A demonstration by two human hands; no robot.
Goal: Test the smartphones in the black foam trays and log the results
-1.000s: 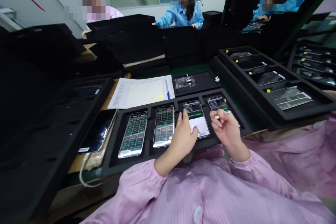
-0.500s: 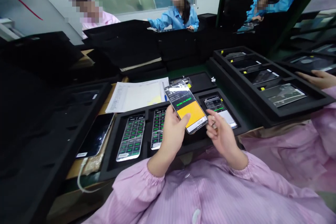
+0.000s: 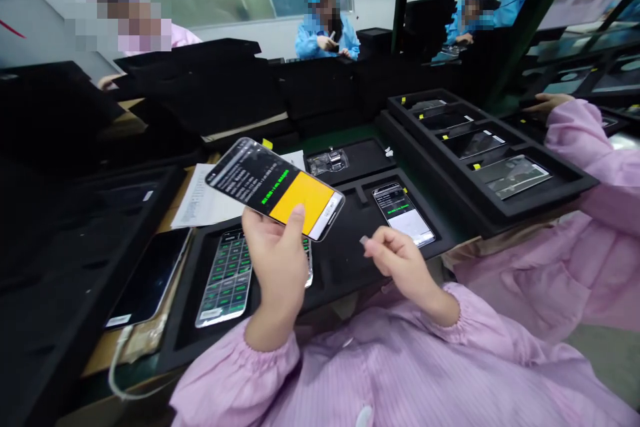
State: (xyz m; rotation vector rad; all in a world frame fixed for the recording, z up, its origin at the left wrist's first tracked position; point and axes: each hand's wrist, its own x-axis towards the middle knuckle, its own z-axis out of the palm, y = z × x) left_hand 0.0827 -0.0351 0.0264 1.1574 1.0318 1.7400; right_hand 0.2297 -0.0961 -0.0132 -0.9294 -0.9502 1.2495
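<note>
A smartphone with a black, orange and white screen lies tilted in my left hand, the thumb resting on the orange area. My right hand is closed in a pinch on a small clear piece, too small to name. Below and between the hands is a black foam tray. In its left slot sits a phone with a green-lettered grid. A second grid phone is mostly hidden behind my left hand. To the right, another phone shows a black and white screen.
At the left, a dark phone has a white cable plugged in. Printed sheets lie behind the held phone. A foam tray of phones stands at the right, near a co-worker's sleeve. Other people sit across the bench.
My left hand has carried the phone left and turned it more sideways. My right hand has moved away from the phone, and a small clear piece now shows at its fingertips. The camera view has shifted.
</note>
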